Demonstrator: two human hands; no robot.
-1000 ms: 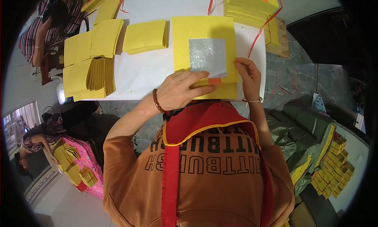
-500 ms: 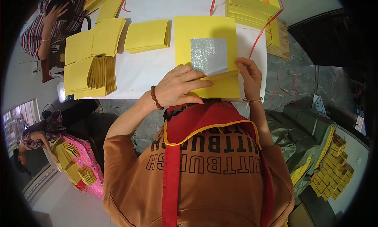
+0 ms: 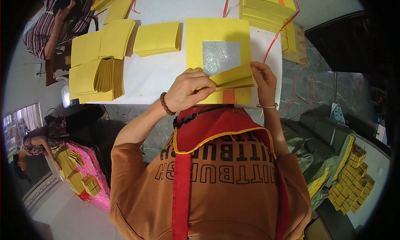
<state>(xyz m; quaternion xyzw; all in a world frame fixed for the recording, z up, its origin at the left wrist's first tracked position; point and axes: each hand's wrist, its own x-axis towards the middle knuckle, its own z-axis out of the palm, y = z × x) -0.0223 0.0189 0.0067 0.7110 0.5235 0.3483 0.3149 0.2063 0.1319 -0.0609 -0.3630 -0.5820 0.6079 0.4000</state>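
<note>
A stack of yellow paper sheets [image 3: 216, 34] with a silver foil square [image 3: 221, 56] lies on the white table [image 3: 158, 77] in front of me. My left hand [image 3: 187, 90] and my right hand [image 3: 261, 75] pinch the near edge of a few top sheets [image 3: 233, 78] and lift them into a fold toward the foil. An orange stripe [image 3: 228, 96] shows on the sheet underneath. A bead bracelet sits on my left wrist.
Folded yellow bundles [image 3: 158, 38] and fanned piles [image 3: 100, 69] lie to the left on the table. A tall yellow stack tied with red string [image 3: 266, 7] stands at the back right. Another person [image 3: 50, 23] sits at far left. Yellow packs [image 3: 354, 177] lie on the floor at right.
The near edge of the top sheets has been lifted and folded up toward the foil square. Both hands shifted slightly with it.
</note>
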